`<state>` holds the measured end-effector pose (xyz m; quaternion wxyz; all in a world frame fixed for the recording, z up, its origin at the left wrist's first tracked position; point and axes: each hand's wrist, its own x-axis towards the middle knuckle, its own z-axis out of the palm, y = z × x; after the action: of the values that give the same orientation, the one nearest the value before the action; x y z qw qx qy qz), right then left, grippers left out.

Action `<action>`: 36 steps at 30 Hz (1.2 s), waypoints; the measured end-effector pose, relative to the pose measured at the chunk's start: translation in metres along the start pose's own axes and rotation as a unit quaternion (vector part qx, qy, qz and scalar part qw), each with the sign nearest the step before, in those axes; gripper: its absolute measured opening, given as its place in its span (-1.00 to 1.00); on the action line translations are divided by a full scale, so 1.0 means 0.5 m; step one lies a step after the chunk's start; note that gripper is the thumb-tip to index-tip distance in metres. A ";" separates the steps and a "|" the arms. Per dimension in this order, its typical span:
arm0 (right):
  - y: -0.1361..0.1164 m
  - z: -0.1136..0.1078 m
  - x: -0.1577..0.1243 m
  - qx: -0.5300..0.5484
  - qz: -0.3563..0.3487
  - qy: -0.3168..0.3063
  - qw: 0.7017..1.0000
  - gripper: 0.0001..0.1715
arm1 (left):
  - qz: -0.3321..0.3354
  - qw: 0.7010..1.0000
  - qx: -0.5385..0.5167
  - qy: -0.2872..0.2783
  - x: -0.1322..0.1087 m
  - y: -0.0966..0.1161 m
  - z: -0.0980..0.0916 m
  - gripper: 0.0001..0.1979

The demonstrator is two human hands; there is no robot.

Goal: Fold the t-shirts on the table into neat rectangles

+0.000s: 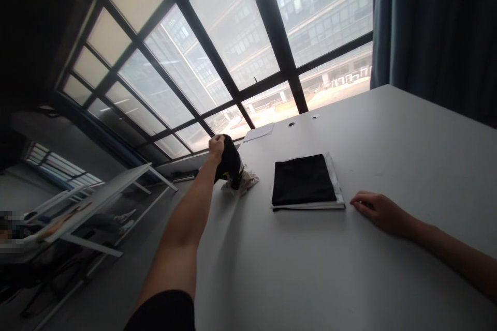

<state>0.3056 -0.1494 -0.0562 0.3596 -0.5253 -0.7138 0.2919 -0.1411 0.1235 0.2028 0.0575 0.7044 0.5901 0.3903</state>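
Observation:
My left hand (216,146) is stretched out to the far left edge of the table, its fingers closed on a bunched black cloth item (231,163). That cloth hangs down, showing small yellow and white patches, and its exact kind is unclear. Right under it sits a crumpled pale plastic bag (248,181); whether the two are joined cannot be made out. Folded flat near the middle lies a black cloth (303,181) on top of white layers. Beside its right edge, my right hand (375,209) rests on the table, fingers loosely bent and holding nothing.
White sheets (259,132) lie at the back left of the white table (279,269). Large windows rise behind, with a dark curtain (427,36) at right. Another table (104,196) stands across the floor at left, with a person near it.

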 end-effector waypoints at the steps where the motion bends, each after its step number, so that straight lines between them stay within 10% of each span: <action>1: 0.000 0.000 0.000 0.000 -0.002 0.001 1.000 -0.59 | -0.010 0.999 0.023 -0.030 -0.019 -0.009 0.015 -0.57; 8: 0.001 0.000 0.002 -0.006 -0.004 -0.005 1.000 -0.56 | 0.078 0.981 0.079 -0.159 -0.203 0.047 0.155 -0.73; 13: -0.006 -0.002 0.001 0.004 0.003 -0.002 1.000 -0.55 | 0.310 0.897 0.154 -0.275 -0.378 0.108 0.301 -0.60; 18: -0.003 -0.002 0.001 -0.011 0.001 -0.005 1.000 -0.55 | 0.281 0.903 0.172 -0.276 -0.413 0.099 0.348 -0.72; 24: -0.002 0.000 0.002 -0.008 -0.001 -0.004 1.000 -0.58 | 0.152 0.983 0.071 -0.073 -0.280 0.096 0.257 -0.84; 31: 0.002 0.001 0.002 -0.004 -0.008 0.002 1.000 -0.60 | 0.017 0.952 -0.036 0.304 0.003 0.073 -0.017 -0.77; 34: 0.003 0.001 0.002 0.003 -0.006 0.002 1.000 -0.61 | 0.013 0.937 -0.041 0.346 0.047 0.046 -0.108 -0.79; 36: 0.003 0.001 0.002 0.003 -0.004 0.001 1.000 -0.61 | 0.013 0.961 -0.021 0.276 0.042 0.016 -0.132 -0.68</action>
<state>0.3054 -0.1480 -0.0574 0.3633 -0.5215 -0.7149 0.2916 -0.1753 0.1143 0.2627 -0.0979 0.5757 0.5658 0.5821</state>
